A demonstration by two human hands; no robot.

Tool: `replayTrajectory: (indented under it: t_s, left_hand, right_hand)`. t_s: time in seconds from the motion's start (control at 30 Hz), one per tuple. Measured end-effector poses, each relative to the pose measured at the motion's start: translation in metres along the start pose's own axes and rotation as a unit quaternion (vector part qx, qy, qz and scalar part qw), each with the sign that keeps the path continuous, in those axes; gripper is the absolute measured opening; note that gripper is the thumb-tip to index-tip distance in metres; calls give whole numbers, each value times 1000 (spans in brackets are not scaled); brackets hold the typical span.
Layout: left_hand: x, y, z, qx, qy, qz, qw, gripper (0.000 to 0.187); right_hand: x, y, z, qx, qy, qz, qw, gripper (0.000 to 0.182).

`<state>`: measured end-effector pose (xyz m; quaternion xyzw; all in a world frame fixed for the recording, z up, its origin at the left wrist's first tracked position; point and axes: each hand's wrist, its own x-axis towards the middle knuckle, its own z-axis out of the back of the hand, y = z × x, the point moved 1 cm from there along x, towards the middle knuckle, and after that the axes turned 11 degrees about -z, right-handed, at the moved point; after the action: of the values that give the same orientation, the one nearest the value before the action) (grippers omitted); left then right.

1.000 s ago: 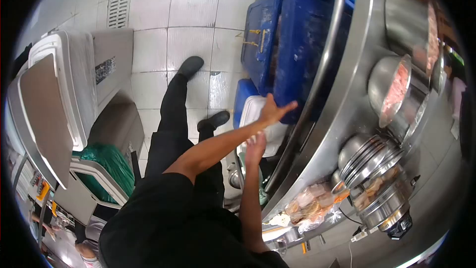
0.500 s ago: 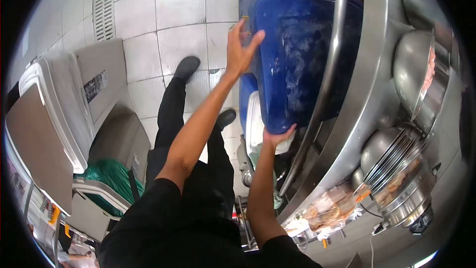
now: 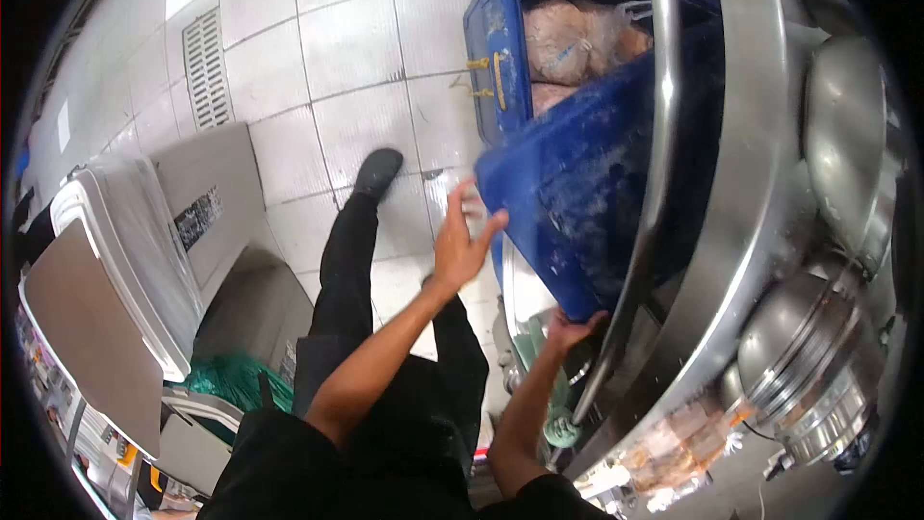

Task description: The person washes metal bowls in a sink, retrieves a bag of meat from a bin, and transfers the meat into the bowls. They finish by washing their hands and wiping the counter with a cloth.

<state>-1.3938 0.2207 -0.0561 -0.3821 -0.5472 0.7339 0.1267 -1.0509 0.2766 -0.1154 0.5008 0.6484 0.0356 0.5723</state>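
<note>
I am observing the left hand (image 3: pixel 462 248) spread wide, fingers splayed, its fingertips at the near corner of the blue lid (image 3: pixel 577 212). The right hand (image 3: pixel 570 329) is gripping that lid's lower edge from beneath, just under the left hand. The lid is tilting off the blue crate (image 3: pixel 500 67) beyond both hands, exposing bagged meat (image 3: pixel 568 39) inside.

Risks I am noting:
- The lid is resting on one grip and a few fingertips; if the open hand slides off the frosted-looking surface, I judge the lid could swing or drop toward the person's shoe (image 3: pixel 377 171) on the tiled floor (image 3: pixel 337 58).
- The lid is lying against the steel rail (image 3: pixel 659 135) to the right of the hands; catching there could jerk it loose.
- The crate is sitting open, so its bags could spill if it is knocked.
</note>
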Motion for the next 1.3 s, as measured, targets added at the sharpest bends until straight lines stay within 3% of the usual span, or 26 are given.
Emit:
replayTrajectory:
  t_s: [0.03, 0.1, 0.13, 0.2, 0.23, 0.3, 0.33, 0.37, 0.4, 0.47, 0.57, 0.67, 0.77, 0.83, 0.9, 1.07, 1.23, 1.3]
  left_hand:
    - [-9, 11, 0, 30, 37, -17, 999, 70]
    - [-22, 20, 4, 172, 75, -68, 980, 70]
    - [-17, 26, 6, 176, 78, -69, 979, 70]
    - [10, 32, 11, 6, -6, -247, 969, 62]
    - [18, 27, 10, 8, -4, -242, 970, 62]
    - [35, 7, 2, 25, 118, -314, 942, 55]
    - [26, 1, -18, 1, 126, -264, 956, 52]
    - [15, 4, -37, 31, 62, -300, 951, 55]
    - [7, 8, -49, 44, 38, -313, 948, 56]
    - [0, 18, -59, 32, 94, -330, 939, 63]
    - [-14, 17, -69, 33, 277, -311, 908, 68]
    - [-28, 35, -95, 29, 366, -311, 876, 75]
    - [-32, 38, -110, -21, 404, -318, 857, 75]
    - [-28, 38, -108, -36, 404, -314, 859, 72]
    - [-20, 43, -99, -1, 391, -307, 868, 69]
    - [1, 58, -77, 29, 341, -340, 876, 65]
    - [12, 64, -67, 23, 314, -290, 904, 60]
    - [17, 65, -63, 27, 302, -296, 905, 58]
  right_hand:
    - [7, 5, 7, -131, 5, 86, 988, 64]
    - [21, 15, 20, -371, -54, 271, 887, 62]
    - [26, 15, 12, -321, -62, 244, 913, 62]
    - [30, 15, -29, -217, -78, 191, 954, 62]
    - [25, 18, -50, -170, -87, 161, 968, 62]
    - [12, 13, -90, -119, -91, 130, 980, 62]
    - [-1, -5, -114, -45, -44, 91, 994, 64]
    - [-8, -18, -125, 26, 1, 51, 998, 65]
    - [6, -14, -113, 7, 51, 74, 996, 65]
    - [30, 11, -111, -75, -2, 90, 993, 66]
    - [70, 55, -92, -201, -6, 142, 969, 66]
    - [91, 70, -65, -358, -36, 233, 903, 67]
    - [78, 39, -39, -520, -119, 359, 766, 67]
    - [74, 26, -62, -473, -162, 354, 791, 66]
    - [97, 46, -79, -330, -86, 305, 889, 64]
    - [93, 81, -103, -145, -25, 164, 975, 72]
    - [105, 78, -85, -27, 80, 90, 992, 88]
    - [108, 71, -83, -11, 99, 71, 992, 84]
